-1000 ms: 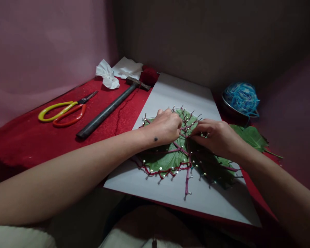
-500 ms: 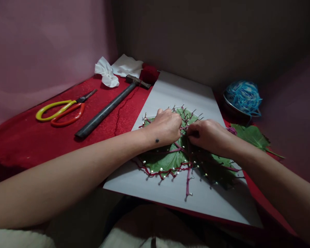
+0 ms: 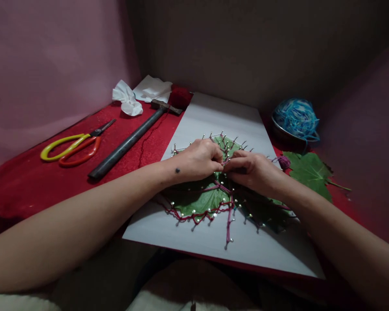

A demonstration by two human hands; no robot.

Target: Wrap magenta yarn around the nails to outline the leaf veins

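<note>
A green leaf [image 3: 202, 204] lies on a white board [image 3: 151, 231], ringed and crossed by several nails. Red yarn [image 3: 197, 214] zigzags round the nails on its lower left edge, and purple yarn [image 3: 228, 222] runs along the veins and down to a nail below. Over the leaf's upper middle, my left hand [image 3: 202, 160] is closed in a pinch. My right hand [image 3: 256, 170] meets it fingertip to fingertip, also pinching. The yarn at their fingertips is mostly hidden. Just beyond my right hand sits a small ball of purple yarn [image 3: 283, 162], a strand leading toward that hand.
Left on the red cloth [image 3: 22, 185] lie scissors [image 3: 79, 144] and a hammer [image 3: 129, 140]. Crumpled white tissue [image 3: 127, 98], a folded white sheet [image 3: 154, 88] and a red yarn ball [image 3: 180, 97] are behind. Right are blue yarn [image 3: 296, 116] in a metal bowl [image 3: 287, 134] and another leaf [image 3: 311, 170].
My hands have come together, fingertips now meeting where a gap with purple yarn showed before. The whole view has shifted slightly, and the purple yarn ball shows more fully.
</note>
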